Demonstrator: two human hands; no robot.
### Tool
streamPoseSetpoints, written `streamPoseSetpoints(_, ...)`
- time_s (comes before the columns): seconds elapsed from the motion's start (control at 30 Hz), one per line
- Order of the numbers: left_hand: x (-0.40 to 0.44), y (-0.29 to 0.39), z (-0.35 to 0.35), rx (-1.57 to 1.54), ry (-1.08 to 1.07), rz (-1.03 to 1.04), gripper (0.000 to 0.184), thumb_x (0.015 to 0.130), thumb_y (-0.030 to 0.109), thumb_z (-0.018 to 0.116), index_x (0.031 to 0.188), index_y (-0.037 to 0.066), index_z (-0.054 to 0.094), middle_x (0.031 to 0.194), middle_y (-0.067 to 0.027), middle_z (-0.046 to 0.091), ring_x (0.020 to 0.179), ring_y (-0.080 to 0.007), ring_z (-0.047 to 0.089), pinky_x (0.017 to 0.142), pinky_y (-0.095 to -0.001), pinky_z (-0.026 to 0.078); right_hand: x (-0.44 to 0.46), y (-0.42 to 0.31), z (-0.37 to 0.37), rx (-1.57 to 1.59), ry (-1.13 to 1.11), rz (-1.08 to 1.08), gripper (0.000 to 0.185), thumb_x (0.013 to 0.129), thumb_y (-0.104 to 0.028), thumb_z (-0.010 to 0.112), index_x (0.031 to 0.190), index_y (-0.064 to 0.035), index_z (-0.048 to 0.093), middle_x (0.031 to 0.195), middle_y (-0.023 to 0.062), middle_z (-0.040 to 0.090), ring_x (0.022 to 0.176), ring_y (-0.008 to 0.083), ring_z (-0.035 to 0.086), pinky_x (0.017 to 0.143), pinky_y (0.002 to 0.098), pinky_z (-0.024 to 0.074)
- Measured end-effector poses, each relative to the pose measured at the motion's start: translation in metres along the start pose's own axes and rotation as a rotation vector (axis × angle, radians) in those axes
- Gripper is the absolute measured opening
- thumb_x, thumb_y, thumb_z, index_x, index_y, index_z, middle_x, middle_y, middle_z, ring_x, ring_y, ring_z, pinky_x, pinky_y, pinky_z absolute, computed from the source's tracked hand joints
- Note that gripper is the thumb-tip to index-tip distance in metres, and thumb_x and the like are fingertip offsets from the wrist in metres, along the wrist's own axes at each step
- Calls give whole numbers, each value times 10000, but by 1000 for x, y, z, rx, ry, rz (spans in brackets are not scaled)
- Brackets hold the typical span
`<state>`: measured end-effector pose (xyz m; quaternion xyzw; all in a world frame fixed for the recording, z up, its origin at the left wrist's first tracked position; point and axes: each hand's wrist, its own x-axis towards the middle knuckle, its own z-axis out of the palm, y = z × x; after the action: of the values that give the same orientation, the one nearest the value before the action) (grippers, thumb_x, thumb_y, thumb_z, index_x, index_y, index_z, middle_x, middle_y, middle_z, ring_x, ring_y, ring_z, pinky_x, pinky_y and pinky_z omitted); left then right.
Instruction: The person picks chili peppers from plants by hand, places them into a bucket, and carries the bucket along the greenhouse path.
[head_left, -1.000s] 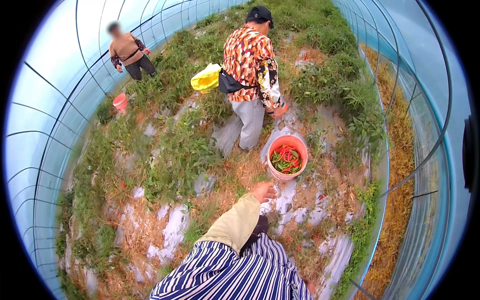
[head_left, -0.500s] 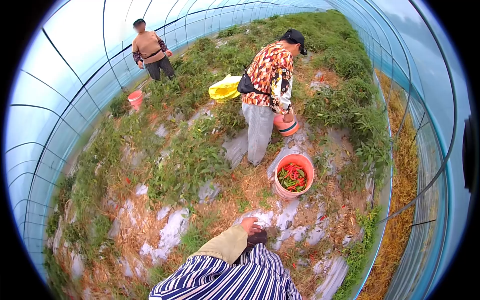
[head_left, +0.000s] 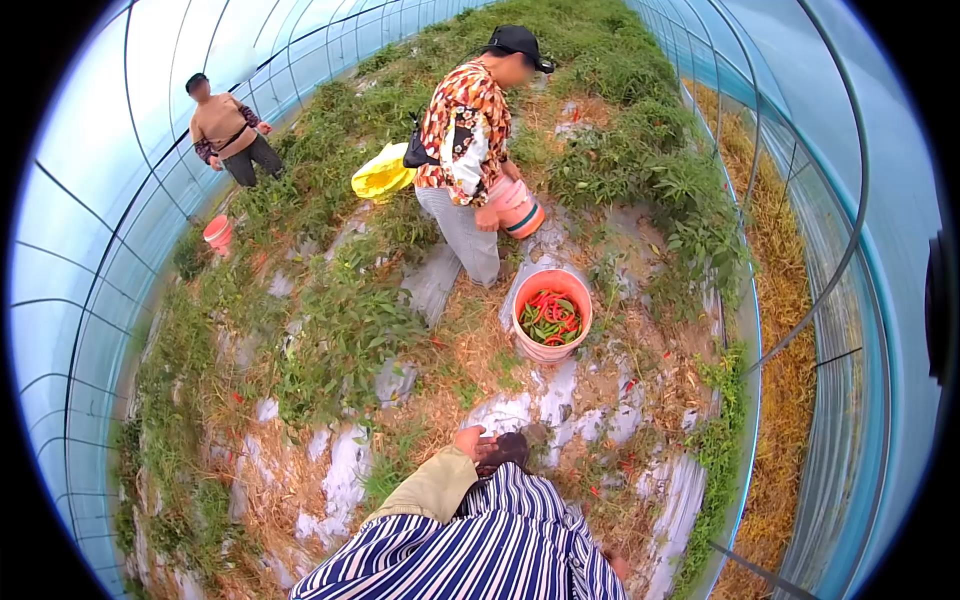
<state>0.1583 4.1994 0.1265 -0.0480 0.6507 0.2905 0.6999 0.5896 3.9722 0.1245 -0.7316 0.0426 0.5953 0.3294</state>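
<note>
My left hand (head_left: 474, 443) hangs low in front of me beside my dark shoe (head_left: 507, 450), with a tan sleeve cover (head_left: 425, 488) on the forearm. Its fingers look loosely stretched, and I see nothing in them. Only a small piece of my right hand (head_left: 618, 565) shows past the striped clothing (head_left: 470, 550); its fingers are hidden. Ahead of both hands, a pink bucket (head_left: 524, 346) stands on the ground, holding red and green chili peppers (head_left: 551, 318).
A person in a patterned top (head_left: 465, 120) holds another pink bucket (head_left: 516, 207) just beyond. Behind them lies a yellow sack (head_left: 382, 175). Farther left, another person (head_left: 225, 128) stands near a pink bucket (head_left: 217, 234). Plants (head_left: 340, 350) and the tunnel's plastic wall (head_left: 850, 420) flank the ground.
My view has shifted, so the people and buckets sit further left. The nearby person has turned more sideways, with the held bucket more in view. A bit of my right hand has appeared.
</note>
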Motion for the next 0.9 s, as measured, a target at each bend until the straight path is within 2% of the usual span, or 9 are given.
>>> streamPoseSetpoints(0.03,1,-1,1,13,-1,-6,480,956,260,335,1393,83,239,1079,-102,619,912,-258,633,674,-344,428,-2,3,-2,12,6,6,404,871,-301,477,1113,22,490,965,137,603,800,264,629,568,355,467)
streamPoseSetpoints(0.1,6,-2,3,-67,42,19,278,921,230,415,1149,73,446,883,-113,660,717,-273,646,572,-417,411,-5,10,-4,33,19,19,416,865,-306,485,1123,21,489,975,137,604,806,261,627,574,354,466)
streamPoseSetpoints(0.2,7,-2,4,58,-31,2,370,948,252,344,1273,73,346,1067,-107,620,893,-263,635,649,-335,436,-5,18,-4,59,30,42,436,855,-313,498,1137,20,487,989,137,605,815,256,623,583,352,463)
streamPoseSetpoints(0.43,-6,-1,15,132,-16,2,383,958,290,314,1261,61,360,1084,-92,617,946,-254,619,669,-321,425,6,32,-4,112,14,50,485,833,-329,529,1170,18,483,1023,137,608,836,243,616,603,349,458)
streamPoseSetpoints(0.47,16,-3,6,3,-55,-54,317,930,266,379,1177,72,425,979,-106,644,752,-257,645,572,-367,434,7,32,-3,55,15,17,524,826,-361,556,1184,12,470,991,139,617,843,239,618,612,351,457)
streamPoseSetpoints(0.53,52,-13,-12,-22,-104,-61,372,928,257,373,1247,67,365,994,-127,624,755,-282,646,577,-351,443,5,35,0,53,20,4,464,832,-333,553,1149,-1,491,978,128,625,840,227,627,612,338,454)
streamPoseSetpoints(0.6,72,-19,-23,-60,-161,-44,386,926,253,377,1251,48,345,1101,-148,571,928,-304,607,603,-350,451,-3,36,7,98,45,4,404,838,-305,550,1114,-13,511,964,117,633,836,216,636,611,324,452)
streamPoseSetpoints(0.7,55,-9,-16,52,-186,-110,352,932,255,379,1147,-17,440,1092,-120,573,1035,-296,556,851,-347,446,-13,41,14,164,97,33,317,847,-263,545,1062,-31,542,945,100,646,830,198,650,611,303,449)
streamPoseSetpoints(0.9,39,-15,18,281,-27,-170,351,921,284,403,1120,6,480,1071,-94,600,1035,-264,566,880,-362,436,-11,70,17,163,147,126,326,867,-248,513,1117,-41,543,1018,116,638,842,220,654,645,329,442)
